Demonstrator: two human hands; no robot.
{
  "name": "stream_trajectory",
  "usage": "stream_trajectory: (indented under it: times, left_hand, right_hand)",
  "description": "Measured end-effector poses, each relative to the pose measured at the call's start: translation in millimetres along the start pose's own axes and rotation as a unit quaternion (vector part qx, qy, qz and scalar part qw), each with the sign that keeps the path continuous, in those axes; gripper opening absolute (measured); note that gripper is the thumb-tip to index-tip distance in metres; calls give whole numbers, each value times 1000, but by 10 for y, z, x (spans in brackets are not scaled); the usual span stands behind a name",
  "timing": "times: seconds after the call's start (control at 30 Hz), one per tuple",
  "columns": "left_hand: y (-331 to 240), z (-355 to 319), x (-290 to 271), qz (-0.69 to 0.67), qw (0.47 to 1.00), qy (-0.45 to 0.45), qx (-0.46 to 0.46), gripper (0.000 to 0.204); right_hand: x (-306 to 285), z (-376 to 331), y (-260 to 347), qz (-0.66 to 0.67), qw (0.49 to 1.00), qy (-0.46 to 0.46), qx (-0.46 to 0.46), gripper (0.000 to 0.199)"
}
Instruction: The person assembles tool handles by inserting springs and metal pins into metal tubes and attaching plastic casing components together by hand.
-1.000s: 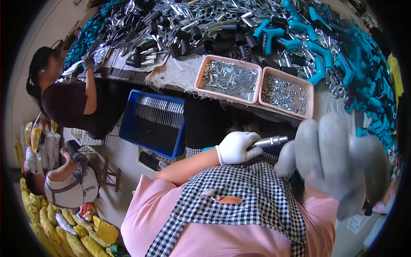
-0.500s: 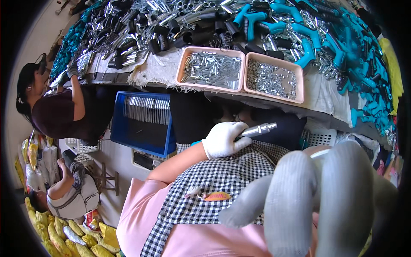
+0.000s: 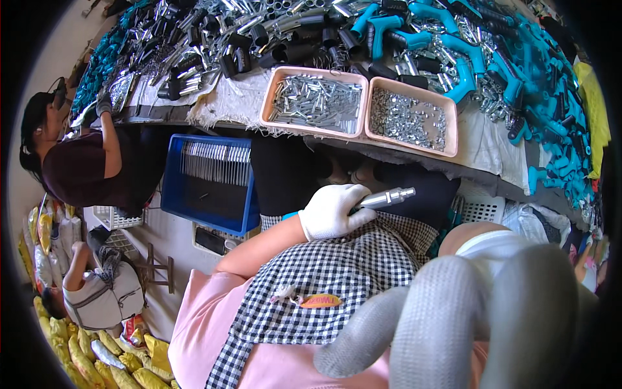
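Observation:
My left hand (image 3: pixel 334 212), in a white knit glove, is closed around a silver metal tube (image 3: pixel 389 198) with a stepped, narrower tip pointing right. The rest of the tube is hidden in my fist; a bit of teal shows behind my wrist. Close to the camera, large and partly blurred, hangs my gloved right hand (image 3: pixel 447 318), fingers downward and thumb spread to the left. Nothing shows between its fingers. Below my left hand is my black-and-white checked apron (image 3: pixel 324 266), with a small orange tag (image 3: pixel 321 301).
On the workbench ahead stand a tray of metal pins (image 3: pixel 265 104) and a tray of small metal parts (image 3: pixel 453 133). Behind lie heaped teal pistol-shaped handles (image 3: pixel 463 81) and black sleeves. A blue crate (image 3: pixel 170 188) holds metal rods. Two people are at left, one at the bench.
My right hand has moved slightly lower, its thumb swinging down and left, so more of its wrist shows. The left hand still grips the tube. The view has shifted slightly.

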State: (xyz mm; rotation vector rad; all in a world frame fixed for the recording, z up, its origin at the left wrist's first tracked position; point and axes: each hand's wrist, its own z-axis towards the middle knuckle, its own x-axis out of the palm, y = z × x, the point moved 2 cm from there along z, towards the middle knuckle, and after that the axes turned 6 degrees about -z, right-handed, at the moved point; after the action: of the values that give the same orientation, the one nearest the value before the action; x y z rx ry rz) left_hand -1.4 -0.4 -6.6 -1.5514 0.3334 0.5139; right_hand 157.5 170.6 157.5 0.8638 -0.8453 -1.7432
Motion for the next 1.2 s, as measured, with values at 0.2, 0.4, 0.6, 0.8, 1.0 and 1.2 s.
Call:
stream_trajectory:
  times: [0.2, 0.4, 0.6, 0.8, 1.0, 1.2]
  left_hand:
    - [8, 71, 17, 1, 1000, 15, -5, 38]
    - [30, 28, 5, -2, 1000, 1, -1, 39]
    - [13, -8, 24, -9, 1000, -7, -5, 37]
    - [-16, 16, 24, -7, 1000, -4, -1, 38]
    - [2, 25, -4, -9, 1000, -5, -7, 39]
    - [42, -11, -53, -14, 999, -42, -8, 38]
  right_hand:
    - [-335, -336, 38, -47, 999, -8, -2, 38]
    - [-654, -781, 160, -89, 996, -10, -9, 41]
    - [-360, -742, 173, -124, 992, -4, -33, 43]
    - [-368, -557, 93, -169, 985, -5, -43, 46]
    - [-718, -897, 96, -212, 977, -8, -37, 48]
    - [-729, -1026, 132, -252, 966, 1, -49, 51]
